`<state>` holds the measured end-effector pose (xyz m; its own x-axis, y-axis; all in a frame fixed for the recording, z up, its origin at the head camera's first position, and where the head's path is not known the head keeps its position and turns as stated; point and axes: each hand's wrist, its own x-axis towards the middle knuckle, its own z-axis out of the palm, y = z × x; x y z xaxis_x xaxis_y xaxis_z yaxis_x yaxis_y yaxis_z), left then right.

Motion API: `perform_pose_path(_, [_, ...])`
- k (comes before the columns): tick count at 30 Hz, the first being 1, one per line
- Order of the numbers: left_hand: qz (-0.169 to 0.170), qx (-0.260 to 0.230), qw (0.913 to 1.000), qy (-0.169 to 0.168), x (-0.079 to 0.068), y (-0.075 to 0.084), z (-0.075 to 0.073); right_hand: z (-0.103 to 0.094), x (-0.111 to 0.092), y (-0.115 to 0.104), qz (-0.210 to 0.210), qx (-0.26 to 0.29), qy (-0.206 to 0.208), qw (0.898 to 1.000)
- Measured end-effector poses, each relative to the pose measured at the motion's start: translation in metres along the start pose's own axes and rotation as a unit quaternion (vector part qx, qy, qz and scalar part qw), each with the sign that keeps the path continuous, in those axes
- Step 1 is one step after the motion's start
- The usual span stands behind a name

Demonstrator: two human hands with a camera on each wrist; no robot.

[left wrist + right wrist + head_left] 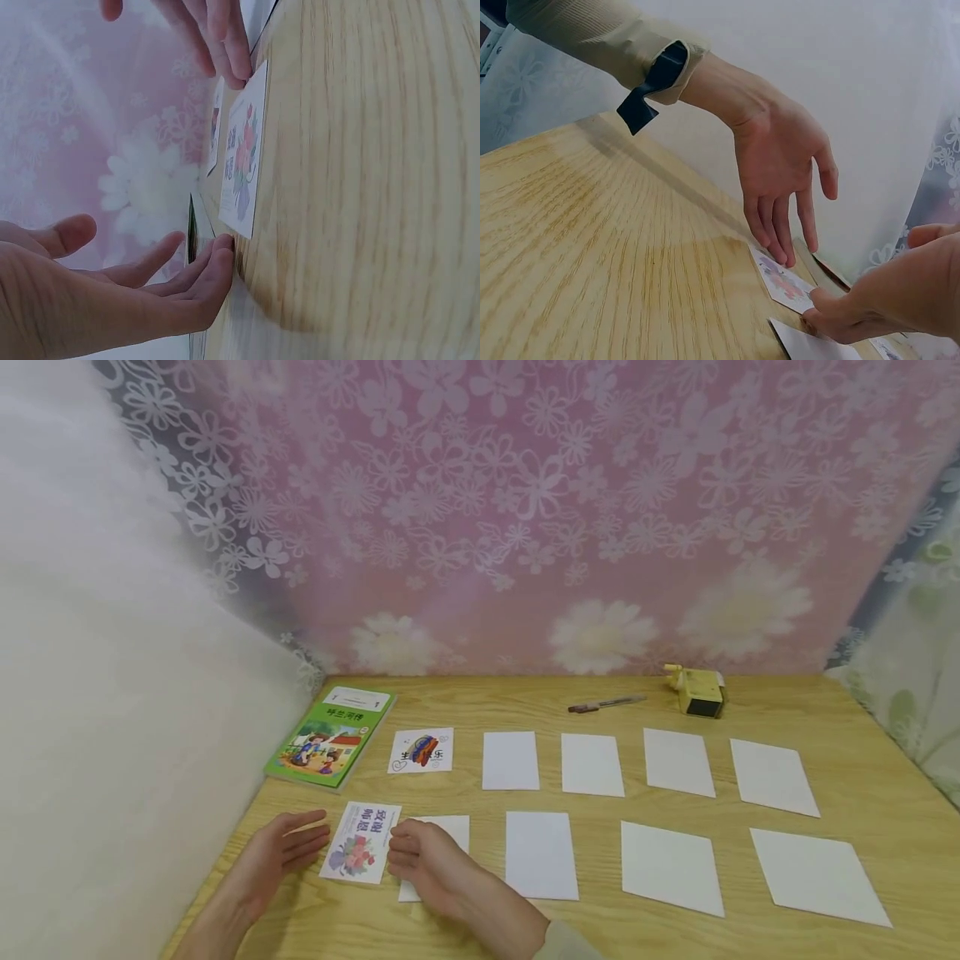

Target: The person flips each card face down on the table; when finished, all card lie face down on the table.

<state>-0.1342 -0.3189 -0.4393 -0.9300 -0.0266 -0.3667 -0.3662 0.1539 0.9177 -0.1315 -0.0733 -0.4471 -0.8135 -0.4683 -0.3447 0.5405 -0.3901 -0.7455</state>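
A white card with purple lettering and a printed bouquet (362, 843) lies flat on the wooden table between both hands. My left hand (281, 852) is at its left edge, fingers extended and palm turned inward. On the other side my right hand (431, 864) stands at the card's right edge, fingers slightly bent, above a blank white card (453, 831) that it partly covers. In the left wrist view, fingertips of both hands come close to opposite ends of the bouquet card (244, 157); whether they touch it I cannot tell. Neither hand grips anything.
A green picture-cover book (330, 739) lies at the left edge. Beside it is a card with a colourful drawing (422, 750). Several blank white cards (512, 762) form two rows to the right. A pen (606, 703) and a small yellow box-like object (699, 692) sit at the back.
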Motion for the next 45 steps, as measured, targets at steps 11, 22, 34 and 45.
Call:
perform_pose_path(11, [-0.017,-0.006,0.9997,0.015,0.004,-0.003,-0.003,0.007,0.006,0.013,-0.001,0.058,0.039,0.998])
perform_pose_path(22, [-0.01,-0.014,0.9994,0.03,0.002,-0.006,-0.008,0.011,0.01,0.015,-0.002,0.069,0.055,0.996])
perform_pose_path(34, [-0.002,-0.039,0.9987,0.032,-0.003,-0.005,-0.011,0.012,0.01,0.013,-0.016,0.015,0.04,0.999])
perform_pose_path(45, [0.021,-0.081,0.9961,0.03,-0.005,-0.005,-0.013,0.016,0.007,0.011,-0.029,-0.033,0.049,0.998])
